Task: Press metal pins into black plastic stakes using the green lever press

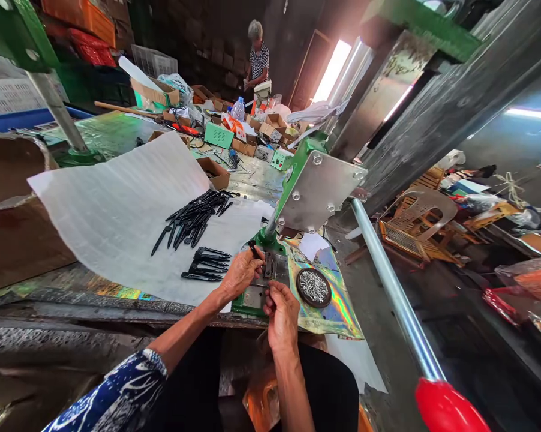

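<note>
Left hand (241, 273) pinched on slim black plastic spike (253, 248) above steel die plate (255, 297); right hand (282, 317) curled beside it, hold unclear. Risk: fingers crushed if chrome red-gripped lever (399, 288) drops.

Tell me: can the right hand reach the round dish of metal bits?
Probably yes: the right hand is close beside the round dish, with only the iridescent sheet it lies on between them.
</note>
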Tool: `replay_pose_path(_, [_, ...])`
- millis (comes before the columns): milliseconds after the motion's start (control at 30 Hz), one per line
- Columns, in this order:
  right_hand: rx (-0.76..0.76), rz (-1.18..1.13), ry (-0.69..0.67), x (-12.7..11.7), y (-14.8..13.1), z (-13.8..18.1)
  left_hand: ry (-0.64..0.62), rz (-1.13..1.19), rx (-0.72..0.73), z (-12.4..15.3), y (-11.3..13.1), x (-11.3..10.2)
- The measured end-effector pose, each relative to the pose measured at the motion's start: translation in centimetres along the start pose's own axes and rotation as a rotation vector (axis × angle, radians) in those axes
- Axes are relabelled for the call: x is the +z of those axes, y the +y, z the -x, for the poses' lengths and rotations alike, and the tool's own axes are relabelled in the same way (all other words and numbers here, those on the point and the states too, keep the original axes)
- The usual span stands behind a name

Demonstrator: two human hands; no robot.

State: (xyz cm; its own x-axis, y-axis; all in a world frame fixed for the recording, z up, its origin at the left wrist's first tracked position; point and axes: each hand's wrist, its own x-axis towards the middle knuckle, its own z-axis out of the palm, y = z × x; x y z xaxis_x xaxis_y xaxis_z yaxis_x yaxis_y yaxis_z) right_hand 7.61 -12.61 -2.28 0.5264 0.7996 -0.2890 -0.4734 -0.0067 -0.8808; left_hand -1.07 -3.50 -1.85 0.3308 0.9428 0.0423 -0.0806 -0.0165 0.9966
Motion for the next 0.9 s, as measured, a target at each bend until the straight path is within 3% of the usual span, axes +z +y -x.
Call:
replay_pose_path(233, [-0.088,-0.064,0.022,-4.2,-8.3,4.3,-0.024,-0.107,-0.034,-2.1,-1.6,0.3])
replay_pose_path(333, [-0.136,-0.033,-0.040,-6.6,-11.3,5.2,-0.032,-0.132,-0.053,-2.2,-1.7,0.3])
replay_pose_path(500, [0.000,0.026,-0.259,-10.0,-13.0,4.4,-0.087,-0.230,-0.076,-2.4,-1.1,0.2])
replay_pose_path(600, [0.034,0.044,-0.307,-10.7,-13.3,4.7,-0.131,-0.349,-0.038,-2.5,-0.8,0.1])
replay_pose_path(767, [-0.070,0.134,-0.086,-10.1,-15.3,7.4,-0.221,-0.567,0.047,-2.9,-0.5,-0.1])
replay_pose_path(900, [-0.155,0.250,0.051,-8.2,-17.6,9.3,-0.289,-0.719,0.102,-3.3,-0.3,0.0])
